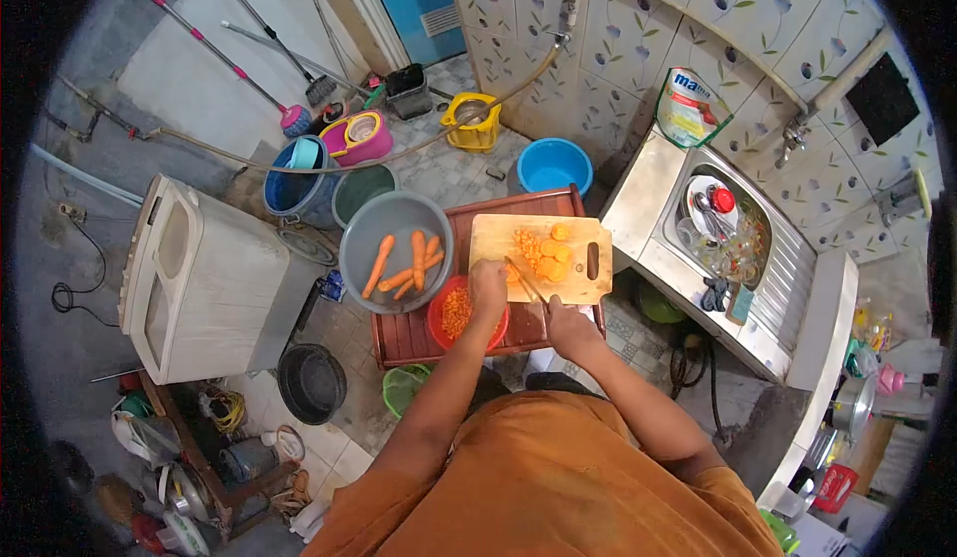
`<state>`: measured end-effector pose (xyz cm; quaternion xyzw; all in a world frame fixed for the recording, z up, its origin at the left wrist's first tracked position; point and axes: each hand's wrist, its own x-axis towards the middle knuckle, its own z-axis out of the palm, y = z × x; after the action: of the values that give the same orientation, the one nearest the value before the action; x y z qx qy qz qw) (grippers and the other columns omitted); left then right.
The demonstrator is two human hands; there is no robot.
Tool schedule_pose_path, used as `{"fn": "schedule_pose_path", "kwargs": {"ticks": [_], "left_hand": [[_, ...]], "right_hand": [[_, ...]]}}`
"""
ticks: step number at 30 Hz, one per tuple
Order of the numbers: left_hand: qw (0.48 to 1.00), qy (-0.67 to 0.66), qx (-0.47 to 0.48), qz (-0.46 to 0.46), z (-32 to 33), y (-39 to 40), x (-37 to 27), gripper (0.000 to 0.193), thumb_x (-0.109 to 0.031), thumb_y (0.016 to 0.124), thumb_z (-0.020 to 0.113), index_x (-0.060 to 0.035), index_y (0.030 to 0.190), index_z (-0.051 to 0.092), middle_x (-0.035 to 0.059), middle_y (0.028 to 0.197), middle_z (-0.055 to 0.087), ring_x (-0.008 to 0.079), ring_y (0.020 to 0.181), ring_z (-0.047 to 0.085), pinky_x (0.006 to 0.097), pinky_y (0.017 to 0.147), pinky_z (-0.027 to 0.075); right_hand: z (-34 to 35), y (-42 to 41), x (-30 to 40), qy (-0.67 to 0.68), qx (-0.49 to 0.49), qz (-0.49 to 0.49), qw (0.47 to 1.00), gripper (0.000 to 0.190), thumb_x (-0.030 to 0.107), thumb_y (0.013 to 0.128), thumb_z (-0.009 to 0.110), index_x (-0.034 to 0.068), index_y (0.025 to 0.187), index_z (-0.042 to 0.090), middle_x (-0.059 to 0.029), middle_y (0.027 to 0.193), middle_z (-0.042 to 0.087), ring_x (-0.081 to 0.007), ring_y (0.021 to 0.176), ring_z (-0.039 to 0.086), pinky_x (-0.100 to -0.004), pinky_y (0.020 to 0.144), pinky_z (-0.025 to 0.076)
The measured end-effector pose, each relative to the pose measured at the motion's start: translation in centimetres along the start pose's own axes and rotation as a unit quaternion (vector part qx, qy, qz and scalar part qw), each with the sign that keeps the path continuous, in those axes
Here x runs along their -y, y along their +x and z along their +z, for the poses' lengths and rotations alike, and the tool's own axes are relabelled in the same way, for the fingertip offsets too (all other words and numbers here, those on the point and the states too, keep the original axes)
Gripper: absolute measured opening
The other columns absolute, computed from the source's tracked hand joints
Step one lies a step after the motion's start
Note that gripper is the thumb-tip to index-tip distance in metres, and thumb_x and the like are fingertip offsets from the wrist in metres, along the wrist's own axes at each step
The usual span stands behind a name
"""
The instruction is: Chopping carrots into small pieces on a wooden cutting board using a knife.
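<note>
My right hand [574,330] grips a kitchen knife [532,285], its blade angled toward my left fingertips. At the left side of a wooden cutting board [486,232], my left hand [490,288] holds a carrot piece [512,273] beside the blade; the fingers partly hide it. Carrot slices [552,267] and small diced carrot [526,242] lie mid-board. Below my left wrist, a red bowl [434,325] contains diced carrot [456,314], partly covered by my forearm. Several whole peeled carrots [419,258] rest in a grey basin [359,228] to the left.
The board lies on a low reddish-brown wooden table [404,340]. A steel sink [677,239] with dishes stands right, a blue basin [555,167] beyond the table. To the left are a washing machine [217,280] and a black basin [312,383]. A hose [419,155] hangs across behind.
</note>
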<state>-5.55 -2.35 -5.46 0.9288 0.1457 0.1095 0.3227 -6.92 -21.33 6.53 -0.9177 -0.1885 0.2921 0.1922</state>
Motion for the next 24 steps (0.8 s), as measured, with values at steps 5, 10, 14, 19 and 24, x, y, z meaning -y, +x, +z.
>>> {"fn": "schedule_pose_path", "kwargs": {"ticks": [5, 10, 14, 19, 24], "left_hand": [[1.0, -0.006, -0.023, 0.013, -0.2, -0.2, -0.3, 0.016, -0.001, 0.069, 0.071, 0.0032, 0.083, 0.069, 0.0244, 0.079, 0.06, 0.0394, 0.078, 0.06, 0.0441, 0.069, 0.047], [0.999, -0.042, -0.03, 0.004, -0.6, -0.2, -0.4, 0.016, 0.0, 0.068, 0.072, 0.0026, 0.084, 0.069, 0.0236, 0.078, 0.061, 0.0383, 0.078, 0.061, 0.0435, 0.069, 0.048], [0.997, -0.067, -0.026, 0.013, -1.0, -0.2, -0.3, 0.017, -0.001, 0.068, 0.073, 0.0023, 0.084, 0.07, 0.0223, 0.078, 0.061, 0.0372, 0.077, 0.061, 0.0427, 0.068, 0.048], [0.998, -0.064, -0.01, 0.009, -1.1, 0.1, -0.4, 0.017, -0.002, 0.066, 0.073, 0.0012, 0.083, 0.07, 0.0212, 0.077, 0.06, 0.0367, 0.078, 0.06, 0.0433, 0.07, 0.047], [0.997, -0.071, -0.002, 0.001, -1.0, 0.1, -0.5, 0.013, -0.004, 0.068, 0.071, 0.0007, 0.08, 0.07, 0.0211, 0.077, 0.059, 0.0371, 0.078, 0.058, 0.0448, 0.072, 0.046]], "right_hand": [[0.6, 0.7, -1.1, -0.051, -0.012, -0.039, 0.998, 0.012, 0.011, 0.093, 0.042, 0.002, 0.099, 0.043, -0.0266, 0.085, 0.064, -0.0389, 0.08, 0.067, -0.0448, 0.066, 0.055], [2.5, 1.5, -2.3, -0.058, -0.03, -0.054, 0.996, 0.008, 0.008, 0.092, 0.042, 0.002, 0.098, 0.043, -0.0246, 0.083, 0.064, -0.0373, 0.077, 0.067, -0.044, 0.063, 0.055], [2.9, 1.5, -2.8, -0.009, -0.042, -0.081, 0.996, 0.011, 0.008, 0.091, 0.04, 0.0, 0.098, 0.039, -0.0277, 0.072, 0.062, -0.0402, 0.073, 0.065, -0.0478, 0.061, 0.053], [5.3, 3.2, -4.2, 0.011, -0.062, -0.092, 0.994, 0.012, 0.007, 0.091, 0.037, 0.001, 0.101, 0.038, -0.028, 0.077, 0.063, -0.0429, 0.076, 0.064, -0.0513, 0.065, 0.05], [4.9, 3.7, -3.6, -0.004, -0.027, -0.049, 0.998, 0.013, 0.007, 0.091, 0.037, 0.001, 0.102, 0.038, -0.0284, 0.079, 0.063, -0.043, 0.076, 0.064, -0.0512, 0.065, 0.05]]}}
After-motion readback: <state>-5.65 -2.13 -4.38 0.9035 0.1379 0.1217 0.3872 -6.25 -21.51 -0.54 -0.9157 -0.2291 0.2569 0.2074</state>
